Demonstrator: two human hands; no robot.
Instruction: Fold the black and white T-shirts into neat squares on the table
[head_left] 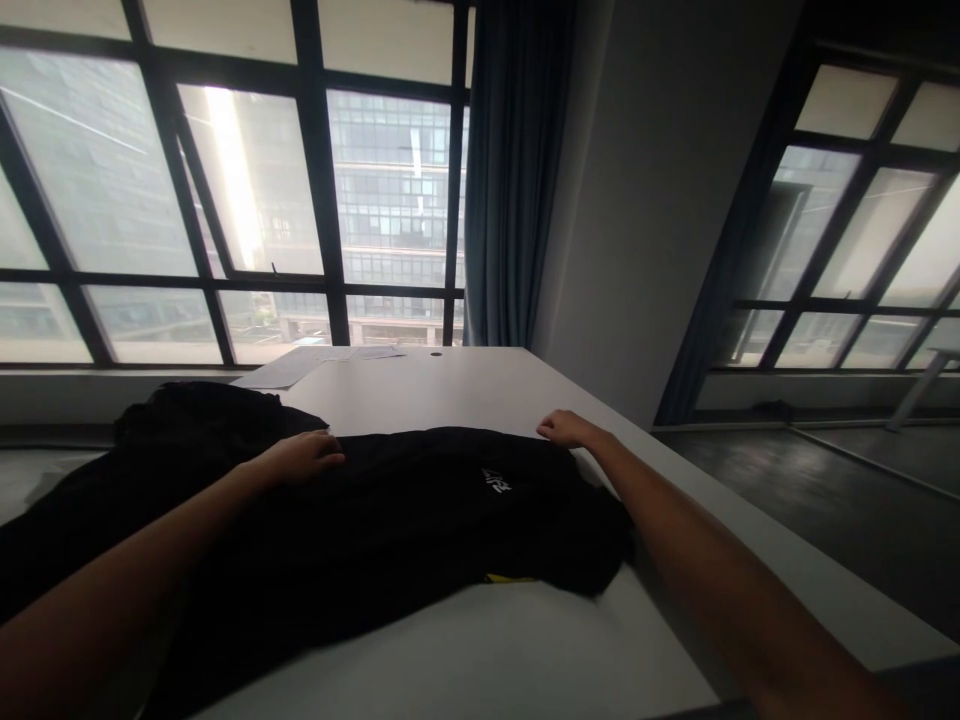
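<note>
A black garment (405, 510) lies spread across the white table, with a small white logo (496, 482) towards its right end and a bit of yellow (510, 578) at its near edge. Its exact kind cannot be made out. My left hand (304, 455) is on the garment's far edge, fingers closed on the cloth. At the far right corner of the garment, my right hand (566, 430) pinches the edge between thumb and fingers. More bunched black cloth (202, 420) sits beyond my left forearm; whether it is a separate piece cannot be told.
The white table (435, 385) runs away towards the windows. Sheets of paper (281, 372) lie at its far left. Blue curtains (510, 180) hang beside a pillar (637, 220). Grey floor (825, 480) shows past the table's right edge.
</note>
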